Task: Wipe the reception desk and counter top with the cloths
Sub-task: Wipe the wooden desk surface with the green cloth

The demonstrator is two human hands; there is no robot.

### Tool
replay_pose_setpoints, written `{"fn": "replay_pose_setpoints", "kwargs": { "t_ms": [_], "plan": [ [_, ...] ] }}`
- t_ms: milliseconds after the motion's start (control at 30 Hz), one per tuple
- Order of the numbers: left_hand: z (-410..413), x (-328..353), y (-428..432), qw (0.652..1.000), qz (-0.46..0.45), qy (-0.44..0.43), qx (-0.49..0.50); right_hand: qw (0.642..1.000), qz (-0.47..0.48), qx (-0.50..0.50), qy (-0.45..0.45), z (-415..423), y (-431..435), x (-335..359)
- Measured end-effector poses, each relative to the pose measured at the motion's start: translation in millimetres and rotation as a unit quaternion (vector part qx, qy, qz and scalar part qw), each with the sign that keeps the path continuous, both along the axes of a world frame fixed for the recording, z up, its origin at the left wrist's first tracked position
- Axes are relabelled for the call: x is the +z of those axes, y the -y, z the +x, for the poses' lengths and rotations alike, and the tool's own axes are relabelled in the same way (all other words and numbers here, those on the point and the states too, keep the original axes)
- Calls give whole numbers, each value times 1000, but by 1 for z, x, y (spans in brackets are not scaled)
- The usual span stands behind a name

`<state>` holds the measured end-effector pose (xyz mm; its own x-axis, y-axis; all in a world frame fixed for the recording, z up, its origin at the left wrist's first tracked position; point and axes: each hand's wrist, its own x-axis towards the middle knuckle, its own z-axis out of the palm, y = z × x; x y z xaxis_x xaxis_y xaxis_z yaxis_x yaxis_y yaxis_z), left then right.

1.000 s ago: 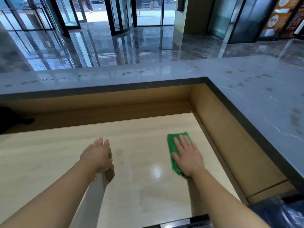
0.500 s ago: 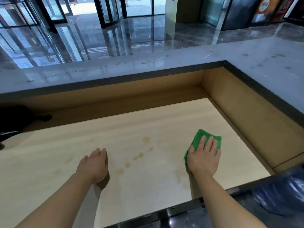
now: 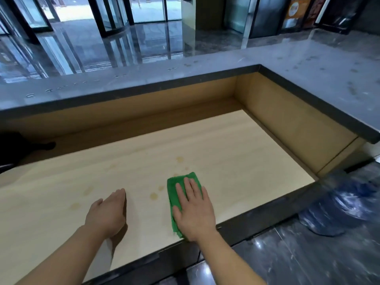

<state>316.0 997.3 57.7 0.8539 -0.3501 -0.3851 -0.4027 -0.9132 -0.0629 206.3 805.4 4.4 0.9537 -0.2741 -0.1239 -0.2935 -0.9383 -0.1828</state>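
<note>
Green cloth [image 3: 174,188] lies folded flat by the near edge of the tabletop [image 3: 226,153], under the right hand [image 3: 194,212]; fingers straight, pressing, not gripping. Soft, light, likely bunches, so press at its centre. Left hand [image 3: 107,214] to its left, fingers relaxed, empty. Smooth pale wood-grain laminate, tan stains [image 3: 153,195] just beyond. Far: raised grey stone counter [image 3: 308,75], smudged.

No legible text anywhere. Orange poster [image 3: 296,8] on the far wall, top right: round pale emblem plus lines of print, too small and blurred to read. Row of small marks along the grey counter top [image 3: 144,76]: blurred, can't tell whether they're characters or just stains.
</note>
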Motion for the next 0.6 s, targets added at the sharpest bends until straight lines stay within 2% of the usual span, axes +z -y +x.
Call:
{"fn": "replay_pose_setpoints", "kwargs": {
  "t_ms": [100, 200, 300, 467, 533, 600],
  "plan": [
    [-3, 2, -6, 1000, 4, -10, -3, 998, -54, 2, -26, -22, 65, 0],
    [-3, 4, -12, 1000, 4, -16, -11, 993, -86, -73, -26, -39, 122, 4],
    [-5, 5, -20, 1000, -8, -13, -17, 985, -78, -148, -53, -41, 140, 4],
    [-17, 9, -31, 998, -58, -16, -16, 945, -32, -324, -37, -8, 63, 1],
    [-23, 9, -38, 996, -81, -18, -16, 945, -19, -325, -33, 9, 14, 1],
    [-27, 8, -42, 994, -101, -23, -20, 958, -8, -285, -26, 21, -28, 1]
  ]
}}
